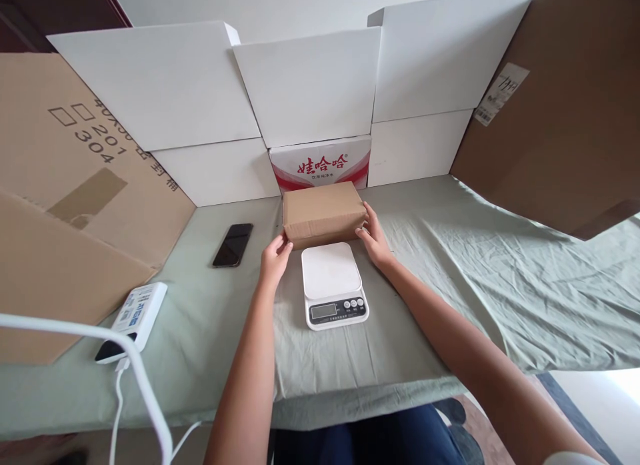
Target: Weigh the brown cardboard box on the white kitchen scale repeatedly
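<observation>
A closed brown cardboard box sits on the cloth just behind a white kitchen scale. My left hand grips the box's left front corner, fingers bent against its side. At the right end, my right hand is on the box with the thumb at the front corner and the fingers along the side. The box is held between both hands. Nothing rests on the scale's plate, and its display looks blank.
A black phone lies to the left. A white power bank with a plugged-in cable is nearer me, beside a white curved bar. Large cartons and white boxes wall the green cloth.
</observation>
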`<state>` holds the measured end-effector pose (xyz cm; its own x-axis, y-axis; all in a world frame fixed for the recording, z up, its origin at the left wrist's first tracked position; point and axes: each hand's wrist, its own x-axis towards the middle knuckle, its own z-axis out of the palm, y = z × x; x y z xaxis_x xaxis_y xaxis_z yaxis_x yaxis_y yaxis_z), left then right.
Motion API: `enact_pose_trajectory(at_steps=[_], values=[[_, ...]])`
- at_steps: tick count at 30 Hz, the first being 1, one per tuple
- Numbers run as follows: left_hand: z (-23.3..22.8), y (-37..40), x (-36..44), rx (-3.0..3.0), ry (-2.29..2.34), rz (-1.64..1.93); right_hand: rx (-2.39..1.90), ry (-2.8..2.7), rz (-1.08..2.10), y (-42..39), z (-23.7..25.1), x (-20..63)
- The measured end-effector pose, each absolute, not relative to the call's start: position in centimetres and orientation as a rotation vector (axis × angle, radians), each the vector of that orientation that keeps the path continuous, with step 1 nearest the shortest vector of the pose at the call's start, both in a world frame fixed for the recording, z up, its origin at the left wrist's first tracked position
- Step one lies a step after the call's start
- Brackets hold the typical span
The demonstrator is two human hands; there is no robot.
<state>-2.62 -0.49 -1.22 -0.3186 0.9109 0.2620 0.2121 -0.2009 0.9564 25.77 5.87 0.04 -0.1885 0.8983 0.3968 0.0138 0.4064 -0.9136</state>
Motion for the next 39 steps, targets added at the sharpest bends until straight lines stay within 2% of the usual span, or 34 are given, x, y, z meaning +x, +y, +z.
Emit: enact_pose_trajectory(at_steps=[7, 11, 15, 24, 39], values=[[-0.8, -0.6, -2.4, 1.350, 1.528, 1.588, -0.808, -1.588, 0.974, 5.9, 0.1, 25.7], [0.6, -2.2, -1.8, 1.360, 1.479, 1.743, -0.715, -1.608, 0.810, 4.7, 0.7, 25.8], [1.0, -5.9, -0.6, 1.320, 1.454, 1.829, -0.705, -1.623, 0.674, 1.7, 0.5, 26.5], [-1.1, -14.5, 2.2, 1.166, 1.537, 1.767, -0.758, -1.638, 0.692, -4.8, -1.9, 29.1], [-1.4, -14.6, 2.3, 1.156, 1.491, 1.762, -0.804, -1.679, 0.638, -5.2, -1.1, 29.2]])
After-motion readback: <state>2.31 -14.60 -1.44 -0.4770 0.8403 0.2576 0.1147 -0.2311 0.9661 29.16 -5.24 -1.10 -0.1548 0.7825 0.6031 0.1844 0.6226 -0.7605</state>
